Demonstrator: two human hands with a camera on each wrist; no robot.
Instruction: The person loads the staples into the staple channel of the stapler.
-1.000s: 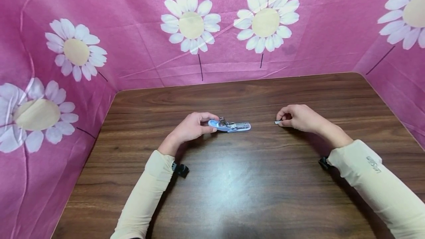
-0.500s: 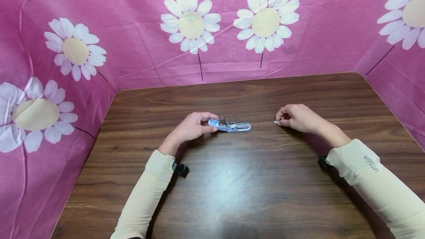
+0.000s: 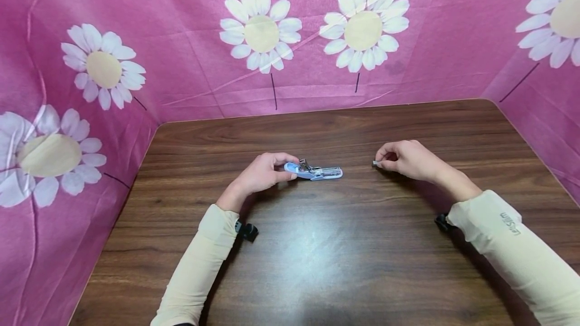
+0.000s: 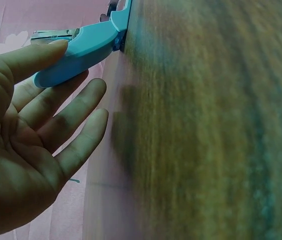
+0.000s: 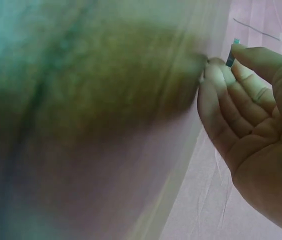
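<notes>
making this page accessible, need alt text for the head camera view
A person's left hand holds an opened blue stapler at a wooden table; the right hand pinches a small grey strip. Behind is pink cloth with daisies.

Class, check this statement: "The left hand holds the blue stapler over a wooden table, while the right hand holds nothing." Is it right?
Not quite. The right hand pinches a small grey piece, as the right wrist view shows. The left hand does hold the blue stapler over the wooden table.
</notes>
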